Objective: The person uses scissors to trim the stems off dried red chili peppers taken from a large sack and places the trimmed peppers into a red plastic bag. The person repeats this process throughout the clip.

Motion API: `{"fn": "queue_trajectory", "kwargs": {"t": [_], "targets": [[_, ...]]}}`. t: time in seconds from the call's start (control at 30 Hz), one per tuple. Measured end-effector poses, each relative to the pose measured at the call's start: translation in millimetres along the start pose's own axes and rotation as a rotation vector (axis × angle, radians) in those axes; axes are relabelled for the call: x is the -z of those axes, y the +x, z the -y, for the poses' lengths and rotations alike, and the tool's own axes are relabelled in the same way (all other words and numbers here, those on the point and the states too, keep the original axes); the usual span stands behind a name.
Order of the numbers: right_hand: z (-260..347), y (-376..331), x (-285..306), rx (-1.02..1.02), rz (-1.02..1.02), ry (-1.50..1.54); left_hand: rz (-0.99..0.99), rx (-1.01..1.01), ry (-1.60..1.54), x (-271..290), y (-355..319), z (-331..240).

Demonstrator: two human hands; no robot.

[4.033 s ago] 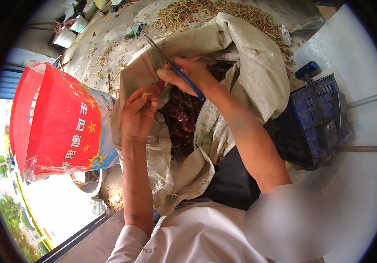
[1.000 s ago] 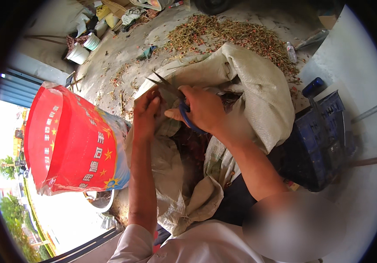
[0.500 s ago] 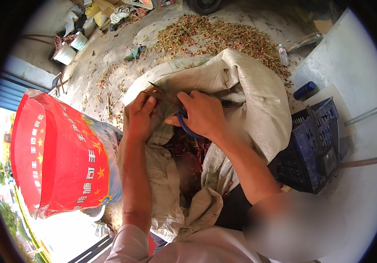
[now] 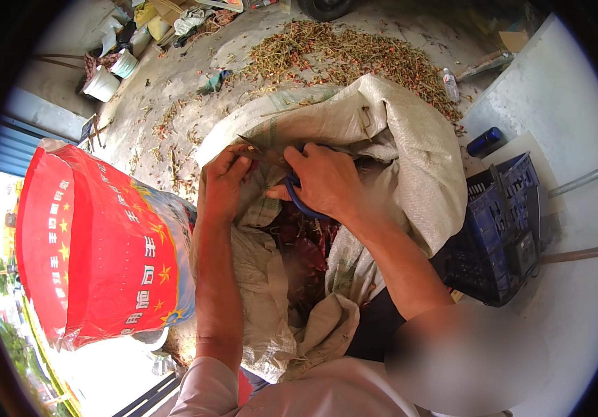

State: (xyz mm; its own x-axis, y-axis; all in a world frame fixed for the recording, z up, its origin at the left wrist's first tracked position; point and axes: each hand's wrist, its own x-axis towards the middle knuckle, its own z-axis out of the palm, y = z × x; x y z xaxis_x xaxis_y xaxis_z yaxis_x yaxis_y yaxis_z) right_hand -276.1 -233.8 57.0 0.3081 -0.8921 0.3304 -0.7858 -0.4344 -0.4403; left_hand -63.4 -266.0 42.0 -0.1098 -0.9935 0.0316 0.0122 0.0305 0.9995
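Note:
My right hand grips blue-handled scissors over the mouth of a large open white woven sack. The blades point left toward my left hand, which pinches a small stem-like piece at the sack's near-left rim. Dark red dried chillies fill the sack below both hands. What sits between the blades is too small to make out.
A red printed sack stands full at my left. A heap of stems and chilli scraps covers the concrete floor beyond. A blue plastic crate is at right, with a blue bottle, a clear bottle and white buckets around.
Both hands have sunk from a raised position down to the sack's rim and drawn close together. The view has tilted, shifting the red sack lower left.

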Motion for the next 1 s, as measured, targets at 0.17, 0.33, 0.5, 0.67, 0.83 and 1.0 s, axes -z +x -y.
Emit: {"fn": "queue_trajectory", "kwargs": {"t": [0.17,0.33,0.5,0.67,0.83,1.0], "targets": [[0,2,-3,0.041,-0.037,-0.014,0.028,0.028,0.032,2,0,-4],[1,4,-7,0.002,0.024,-0.007,0.037,0.074,-0.018,4,-2,-9],[0,9,-11,-0.046,0.045,0.127,-0.020,0.048,-0.026,0,-1,-6],[-5,10,-17,-0.206,-0.036,0.467,0.006,0.008,-0.048,-1,0,-6],[-12,8,-14,-0.063,-0.210,0.283,-0.020,0.025,-0.107,-6,2,-6],[-14,13,7,-0.294,-0.061,0.545,0.451,0.272,0.013,-5,-14,-23]]}}
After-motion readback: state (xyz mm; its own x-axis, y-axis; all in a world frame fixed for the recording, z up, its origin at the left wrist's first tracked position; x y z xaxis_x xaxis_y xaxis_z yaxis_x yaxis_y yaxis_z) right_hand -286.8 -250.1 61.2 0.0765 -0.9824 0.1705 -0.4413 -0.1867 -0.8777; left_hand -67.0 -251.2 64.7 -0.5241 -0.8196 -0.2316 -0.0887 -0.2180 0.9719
